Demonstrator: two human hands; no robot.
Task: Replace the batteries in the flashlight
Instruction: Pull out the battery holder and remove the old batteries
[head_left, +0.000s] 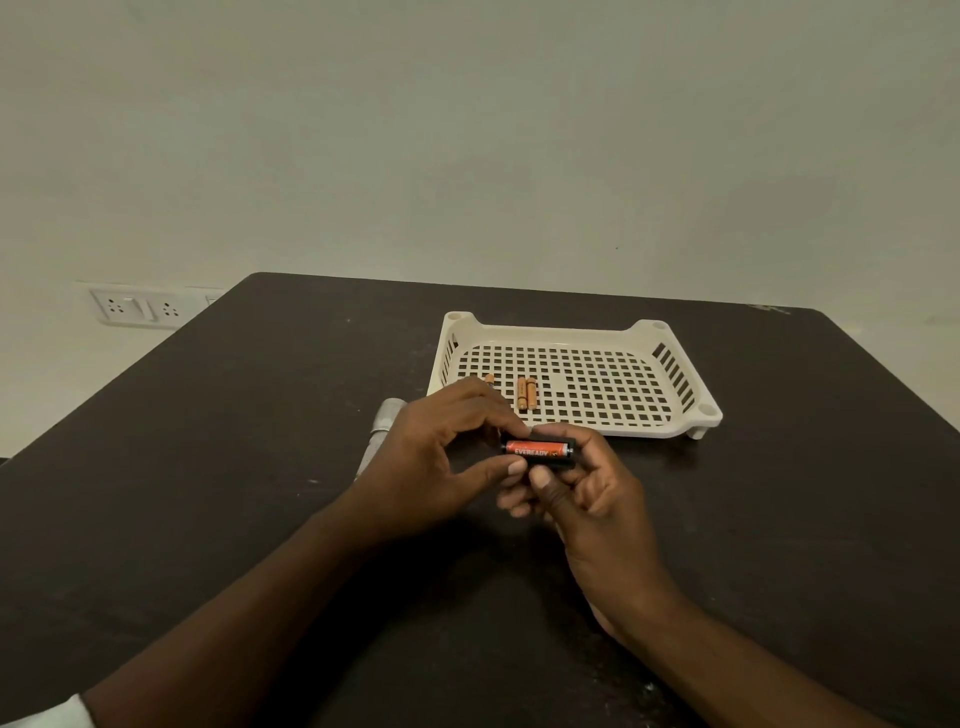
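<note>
My right hand (592, 499) holds a black battery holder (567, 453) above the dark table, with a red battery (535, 448) seated in it, label up. My left hand (441, 457) pinches the holder's left end with thumb and fingers. The silver flashlight body (382, 426) lies on the table behind my left hand, mostly hidden by it. Two orange batteries (526, 393) lie side by side in the white tray (665, 415). A third orange battery (489, 379) peeks out above my left knuckles.
The perforated white tray sits at the table's far middle-right. A wall socket plate (136, 307) is on the wall past the table's left corner. The dark table (208, 493) extends left and right of my hands.
</note>
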